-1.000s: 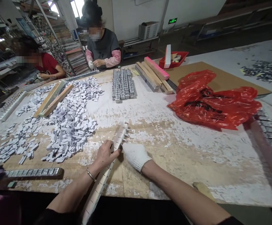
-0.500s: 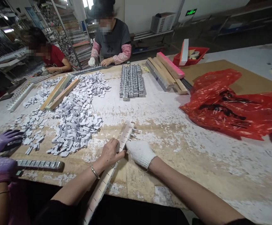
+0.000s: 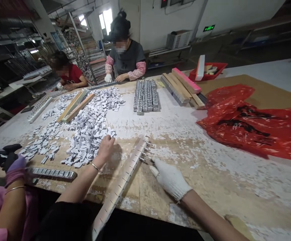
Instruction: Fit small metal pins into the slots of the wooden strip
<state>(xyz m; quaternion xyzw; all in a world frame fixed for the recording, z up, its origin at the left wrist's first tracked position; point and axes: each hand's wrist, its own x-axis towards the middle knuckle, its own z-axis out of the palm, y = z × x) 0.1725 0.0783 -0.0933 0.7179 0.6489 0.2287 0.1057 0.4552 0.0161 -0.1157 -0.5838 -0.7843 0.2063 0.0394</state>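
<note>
My bare left hand [image 3: 106, 147] is at the right edge of a pile of small white flat pieces [image 3: 85, 140], its fingers curled down. Whatever it pinches is hidden. A long pale strip [image 3: 125, 175] with evenly spaced dark slits slants from the table's front edge toward the middle. Several thin metal prongs [image 3: 145, 154] stick out from its far right side. My right hand [image 3: 169, 177], in a white knit glove, is just right of these prongs with its fingers bent. Something dark shows by its fingertips, too small to make out.
At the left, a co-worker's purple-gloved hands [image 3: 14, 164] are near a silvery slotted bar [image 3: 52, 173]. Wooden bars [image 3: 78, 107] lie on the pile. Silvery bars [image 3: 146, 97] sit further back, and a red plastic bag [image 3: 245, 124] spreads at the right. Two people work across the table.
My left hand has let go of the strip and moved left to the white pieces. My right hand has drawn back slightly from the strip. The co-worker's purple-gloved hands have come together.
</note>
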